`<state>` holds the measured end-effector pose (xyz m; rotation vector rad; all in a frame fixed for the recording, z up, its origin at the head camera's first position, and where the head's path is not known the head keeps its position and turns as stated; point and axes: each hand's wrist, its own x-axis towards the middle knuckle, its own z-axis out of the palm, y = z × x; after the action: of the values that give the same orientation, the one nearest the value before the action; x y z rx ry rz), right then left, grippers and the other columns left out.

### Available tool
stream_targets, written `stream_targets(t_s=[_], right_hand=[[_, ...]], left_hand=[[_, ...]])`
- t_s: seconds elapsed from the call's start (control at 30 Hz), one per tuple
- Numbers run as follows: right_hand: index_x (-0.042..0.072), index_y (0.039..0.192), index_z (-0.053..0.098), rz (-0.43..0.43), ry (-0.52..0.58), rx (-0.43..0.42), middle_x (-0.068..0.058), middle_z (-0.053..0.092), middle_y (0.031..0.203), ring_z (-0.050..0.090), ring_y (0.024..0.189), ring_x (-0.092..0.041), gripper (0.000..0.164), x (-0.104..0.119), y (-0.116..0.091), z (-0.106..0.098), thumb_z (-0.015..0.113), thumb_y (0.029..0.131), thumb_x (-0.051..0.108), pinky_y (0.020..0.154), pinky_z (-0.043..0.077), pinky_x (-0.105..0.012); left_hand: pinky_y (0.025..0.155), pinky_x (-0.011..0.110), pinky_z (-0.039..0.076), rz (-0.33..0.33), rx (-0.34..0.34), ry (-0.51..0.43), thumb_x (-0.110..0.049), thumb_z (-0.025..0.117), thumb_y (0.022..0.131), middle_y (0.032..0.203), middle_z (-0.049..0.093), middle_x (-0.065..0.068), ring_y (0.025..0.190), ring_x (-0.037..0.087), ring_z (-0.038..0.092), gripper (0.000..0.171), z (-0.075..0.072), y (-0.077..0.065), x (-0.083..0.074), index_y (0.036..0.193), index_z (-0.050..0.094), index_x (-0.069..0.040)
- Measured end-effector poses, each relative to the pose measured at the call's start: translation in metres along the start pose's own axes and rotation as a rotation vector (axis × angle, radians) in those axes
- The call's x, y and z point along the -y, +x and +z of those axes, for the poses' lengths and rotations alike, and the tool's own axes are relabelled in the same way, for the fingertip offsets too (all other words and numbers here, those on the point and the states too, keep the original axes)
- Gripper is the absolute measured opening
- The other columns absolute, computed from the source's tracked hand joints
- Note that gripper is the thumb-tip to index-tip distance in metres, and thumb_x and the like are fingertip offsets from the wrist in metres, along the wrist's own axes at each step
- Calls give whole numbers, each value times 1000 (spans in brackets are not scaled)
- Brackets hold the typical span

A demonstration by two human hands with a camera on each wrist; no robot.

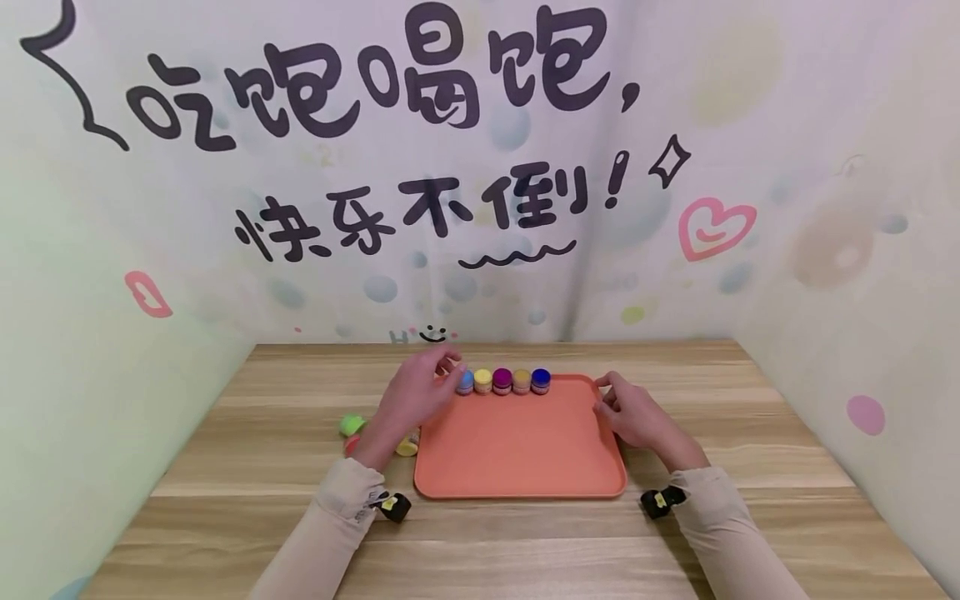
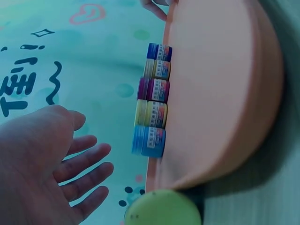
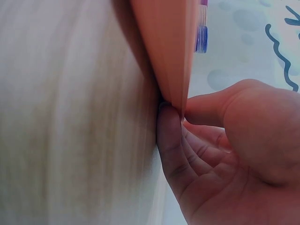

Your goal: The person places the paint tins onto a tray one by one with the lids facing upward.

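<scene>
A coral-pink tray [image 1: 519, 450] lies on the wooden table. Along its far edge stands a row of small lidded jars: light blue [image 1: 467, 382], pale yellow [image 1: 483, 382], purple [image 1: 502, 382], tan [image 1: 522, 382] and dark blue [image 1: 541, 382]. Labels show on them in the left wrist view. My left hand [image 1: 422, 387] is held by the tray's far left corner, near the light blue jar. Its fingers are loosely spread and apart from the jars [image 2: 153, 141]. At the far right corner, my right hand [image 1: 639, 417] pinches the tray's rim between thumb and fingers [image 3: 169, 136].
Left of the tray, partly behind my left forearm, lie a green object [image 1: 351, 425], a red one [image 1: 352, 444] and a yellow container [image 1: 408, 443]. A printed wall cloth [image 1: 450, 300] hangs behind the table's far edge.
</scene>
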<state>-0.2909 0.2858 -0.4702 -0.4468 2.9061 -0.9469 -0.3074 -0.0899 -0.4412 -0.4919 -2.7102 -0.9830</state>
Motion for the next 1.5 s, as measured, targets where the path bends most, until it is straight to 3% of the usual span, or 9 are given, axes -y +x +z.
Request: stream_targets(t_s=[0.2,0.5,0.63,1.07,1.37,1.5], right_hand=[[-8,142,50,7,4,8,-14,72,99,68,84,-18,40,2,-1,1,62,108,7,76,61,-39],[-8,143,50,9,7,10,-14,72,100,68,83,-18,40,-1,1,1,63,108,8,75,61,-38],[-8,142,50,2,8,7,-16,73,102,70,85,-19,40,-2,1,0,62,108,8,76,62,-40],[-9,142,50,-13,3,0,-16,73,101,70,84,-19,39,-2,1,0,61,108,8,76,61,-39],[-8,142,50,-2,6,3,-14,73,100,68,83,-17,39,-3,1,0,61,108,8,75,60,-38],[-8,142,50,-5,8,4,-14,72,99,68,83,-18,39,-3,1,-1,61,108,8,75,60,-38]], left_hand=[[89,43,61,-35,40,20,-34,66,109,111,77,3,107,26,71,25,-10,-6,10,125,72,-15],[81,39,61,0,37,52,-30,66,108,106,78,1,101,22,72,18,-19,-14,23,116,74,-17],[85,41,62,-8,57,63,-31,65,108,107,78,2,102,22,72,19,-25,-17,27,115,74,-16],[89,43,64,-73,353,63,-26,70,106,105,77,6,96,19,72,20,-58,-27,54,114,74,-7],[86,40,63,-28,472,44,-26,75,103,104,79,7,96,19,74,24,-72,-29,59,114,74,-4],[87,41,63,-24,494,43,-27,76,103,104,78,6,97,19,74,25,-73,-30,60,115,74,-4]])
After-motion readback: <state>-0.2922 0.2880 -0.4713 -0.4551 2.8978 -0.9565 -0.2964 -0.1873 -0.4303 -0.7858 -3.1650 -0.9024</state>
